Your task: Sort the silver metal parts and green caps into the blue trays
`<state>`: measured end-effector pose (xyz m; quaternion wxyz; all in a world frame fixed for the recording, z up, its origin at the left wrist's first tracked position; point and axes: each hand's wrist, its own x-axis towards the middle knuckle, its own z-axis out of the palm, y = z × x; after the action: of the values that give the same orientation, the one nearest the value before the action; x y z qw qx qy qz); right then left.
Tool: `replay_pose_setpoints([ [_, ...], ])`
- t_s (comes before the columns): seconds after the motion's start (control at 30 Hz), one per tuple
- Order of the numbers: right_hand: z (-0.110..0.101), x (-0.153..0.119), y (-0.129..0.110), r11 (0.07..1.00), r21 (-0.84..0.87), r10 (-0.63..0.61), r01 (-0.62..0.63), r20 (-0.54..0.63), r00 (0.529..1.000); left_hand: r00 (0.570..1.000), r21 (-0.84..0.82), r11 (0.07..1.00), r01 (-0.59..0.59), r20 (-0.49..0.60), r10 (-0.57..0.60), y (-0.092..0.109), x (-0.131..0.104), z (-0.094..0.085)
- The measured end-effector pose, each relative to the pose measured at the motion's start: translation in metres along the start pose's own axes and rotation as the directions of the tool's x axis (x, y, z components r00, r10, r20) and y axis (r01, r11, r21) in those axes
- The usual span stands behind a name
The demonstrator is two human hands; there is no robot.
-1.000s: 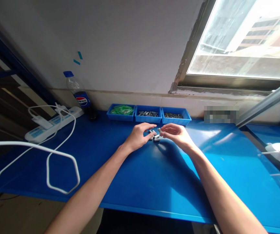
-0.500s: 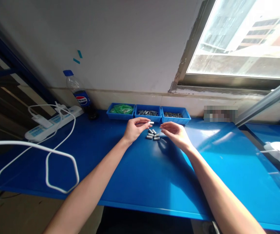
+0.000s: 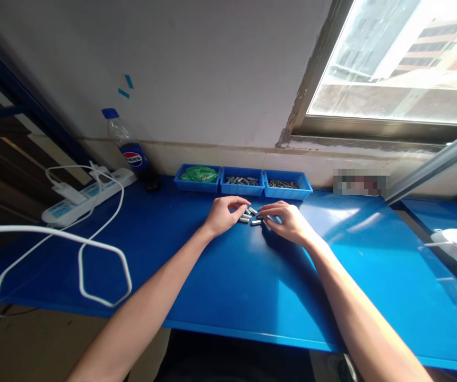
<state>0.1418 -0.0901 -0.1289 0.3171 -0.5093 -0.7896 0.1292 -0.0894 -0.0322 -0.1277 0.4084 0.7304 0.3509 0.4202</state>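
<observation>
item: small metal pieces (image 3: 251,216), loose on my blue counter (image 3: 212,276); left grip (image 3: 224,215) curled narrow, right grip (image 3: 286,220) fingertips on them, neither visibly holding.

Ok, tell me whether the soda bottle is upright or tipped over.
Upright. The bottle stands on the blue table by the wall, blue cap on top, leaning only from the camera's angle.

Both bare forearms reach forward and converge toward the middle; the left hand (image 3: 223,214) lies palm down with fingers curled, thumb and forefinger drawn close together at the tips; the right hand (image 3: 287,220) sits low, knuckles up, fingers bent and pointing left toward the other; the fingertips of the two hands are near, not touching.
</observation>
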Motion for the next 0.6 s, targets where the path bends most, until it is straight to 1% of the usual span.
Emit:
replay_pose_setpoints([
  [0.03,-0.001,0.000,0.002,1.000,-0.011,0.003,-0.003,-0.002,1.000,1.000,0.057,0.998,-0.029,0.002,0.029,0.002,-0.002,0.001],
  [0.1,-0.003,-0.001,0.007,1.000,-0.020,0.018,-0.019,-0.009,1.000,0.998,0.112,0.991,-0.069,-0.003,0.070,0.005,-0.003,0.001],
  [0.23,-0.002,-0.001,0.012,0.996,-0.008,0.091,-0.091,-0.021,0.996,0.996,0.127,0.988,-0.089,-0.016,0.091,0.007,-0.002,0.001],
  [0.3,-0.001,0.000,0.011,0.989,0.051,0.138,-0.136,-0.033,0.990,0.995,0.130,0.987,-0.089,-0.023,0.092,0.006,-0.002,0.001],
  [0.33,0.000,0.000,0.009,0.980,0.115,0.170,-0.164,-0.045,0.984,0.996,0.129,0.988,-0.087,-0.025,0.091,0.005,-0.002,0.001],
  [0.4,0.000,0.002,0.003,0.927,0.302,0.255,-0.223,-0.067,0.965,0.996,0.119,0.989,-0.085,-0.026,0.088,0.005,-0.002,0.002],
  [0.47,-0.002,0.003,-0.005,0.822,0.504,0.338,-0.265,-0.058,0.939,0.996,0.103,0.991,-0.084,-0.021,0.087,0.007,-0.003,0.002],
  [0.5,-0.003,0.004,-0.009,0.768,0.579,0.363,-0.274,-0.040,0.931,0.996,0.094,0.992,-0.084,-0.015,0.086,0.008,-0.003,0.003],
  [0.53,-0.005,0.005,-0.013,0.723,0.631,0.380,-0.281,-0.023,0.925,0.996,0.084,0.993,-0.084,-0.008,0.085,0.009,-0.004,0.003],
  [0.6,-0.008,0.006,-0.019,0.666,0.687,0.399,-0.289,-0.001,0.917,0.997,0.056,0.995,-0.082,0.016,0.081,0.012,-0.005,0.004],
])
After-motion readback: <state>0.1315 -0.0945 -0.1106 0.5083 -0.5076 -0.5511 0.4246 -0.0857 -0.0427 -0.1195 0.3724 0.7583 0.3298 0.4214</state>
